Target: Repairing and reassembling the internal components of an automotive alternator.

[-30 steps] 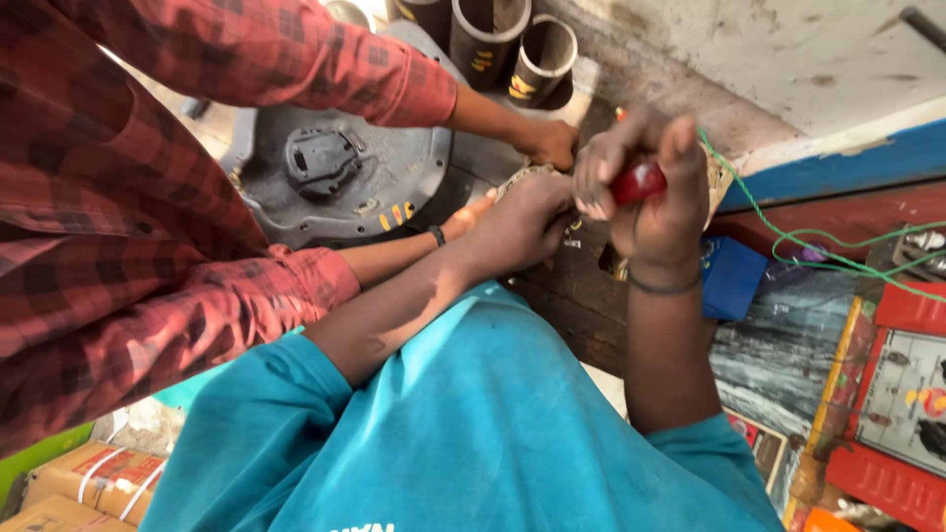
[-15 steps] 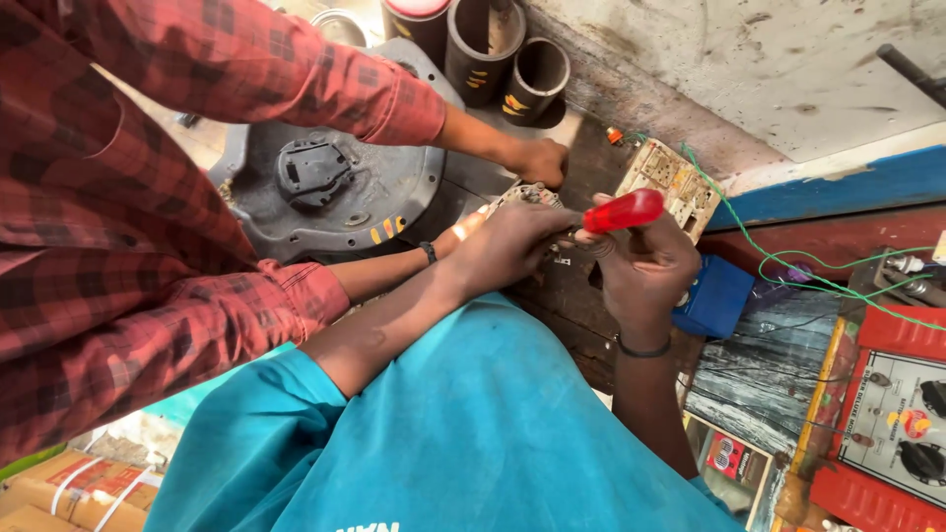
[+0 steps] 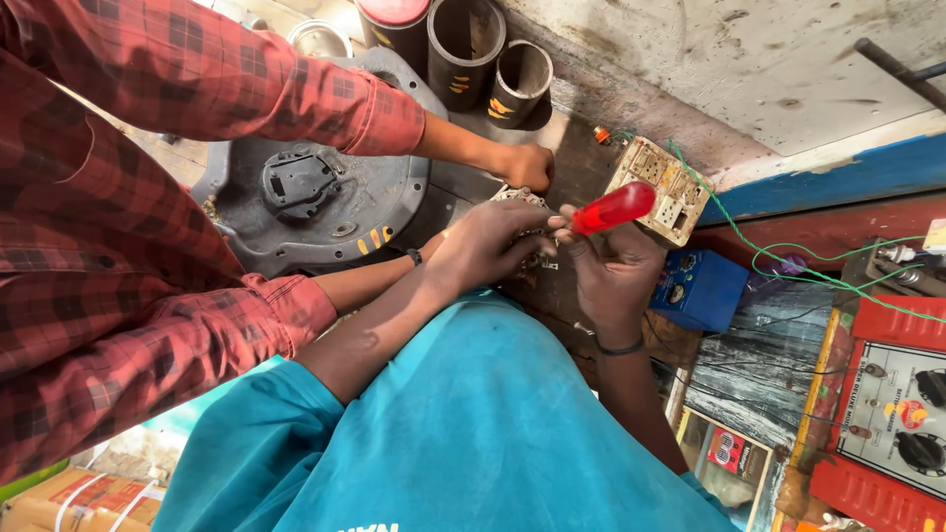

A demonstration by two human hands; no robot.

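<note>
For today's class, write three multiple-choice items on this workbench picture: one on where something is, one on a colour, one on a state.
1. Where is the switchboard?
A. against the wall, beyond the right hand
B. on the teal shirt
C. inside a black tube

2. What colour is the screwdriver handle?
A. yellow
B. red
C. white

3. How is the right hand placed?
A. flat and empty
B. closed around the screwdriver handle
C. out of sight

Answers:
1 A, it leans at the wall foot past the hand, with a green wire trailing from it.
2 B, the handle shows translucent red.
3 B, the fingers wrap the handle while the left hand steadies a small metal part.
</note>
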